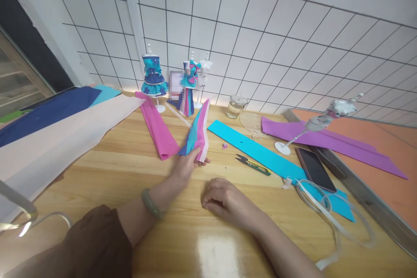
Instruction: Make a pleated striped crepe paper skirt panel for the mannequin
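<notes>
My left hand (188, 163), with a bracelet at the wrist, grips the lower end of a striped fabric piece (198, 132) in blue, teal, pink and pale pink. The cloth stands up from my fingers, above the wooden table. My right hand (224, 200) is curled in a pinch near the table, apart from the cloth. A tiny pale tip shows at its fingertips, too small to name. Left of the striped piece lies a folded magenta fabric strip (156, 126). Thread snips (253, 165) rest to the right, beside a long bright blue fabric strip (257, 147).
Mini dress forms in blue outfits (154, 76) and a bare white one (204, 71) stand by the tiled wall. A tilted-looking form (332, 113), a phone (315, 168), a white cable (335, 217) and purple fabric (345, 145) are right. Large fabric sheets (74, 124) cover the left.
</notes>
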The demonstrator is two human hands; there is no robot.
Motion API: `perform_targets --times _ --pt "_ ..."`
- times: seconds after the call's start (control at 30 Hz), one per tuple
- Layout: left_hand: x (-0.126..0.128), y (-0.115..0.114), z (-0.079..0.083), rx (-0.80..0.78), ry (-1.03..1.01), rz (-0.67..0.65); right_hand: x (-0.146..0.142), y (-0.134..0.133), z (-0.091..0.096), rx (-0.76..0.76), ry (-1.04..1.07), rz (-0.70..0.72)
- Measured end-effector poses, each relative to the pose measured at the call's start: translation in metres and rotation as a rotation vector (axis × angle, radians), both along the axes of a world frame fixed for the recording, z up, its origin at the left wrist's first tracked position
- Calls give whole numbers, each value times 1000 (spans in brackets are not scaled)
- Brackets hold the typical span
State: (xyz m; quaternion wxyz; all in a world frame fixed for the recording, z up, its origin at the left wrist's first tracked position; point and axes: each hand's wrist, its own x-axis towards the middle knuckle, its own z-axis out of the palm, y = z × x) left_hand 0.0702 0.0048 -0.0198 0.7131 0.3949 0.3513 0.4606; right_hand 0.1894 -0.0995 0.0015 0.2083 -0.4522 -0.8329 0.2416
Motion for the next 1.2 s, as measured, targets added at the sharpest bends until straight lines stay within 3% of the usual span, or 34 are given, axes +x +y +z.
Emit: perform_targets --times 0.13,0.27,0.33,0.4,0.5,0.57,0.7,0.83,1.03,1.2 --pt "0 1 -2 -36 -11 -8 1 0 1 -26 -3 -8" --pt "0 3 -4 -51 -35 -27 4 -1 4 -188 158 -62" --pt "-1 4 -3 -66 -50 -13 12 2 2 -256 299 -179" --pt "-1 5 -2 -83 -73 -3 24 11 -1 -215 365 -380" --pt "-1 7 -4 -103 -101 -6 48 33 -5 6 184 -718" --pt "-1 8 -6 -111 -106 -4 62 52 -5 82 83 -804" --pt "-1 10 -9 -136 -110 2 74 83 -5 145 -99 -796" --pt "-1 10 -9 -144 -113 -16 69 98 -13 162 -302 -747" --pt "-2 9 -8 -147 -104 -18 60 88 -25 202 -465 -682" --pt "-2 7 -6 -134 -92 -30 62 72 -23 191 -410 -676"
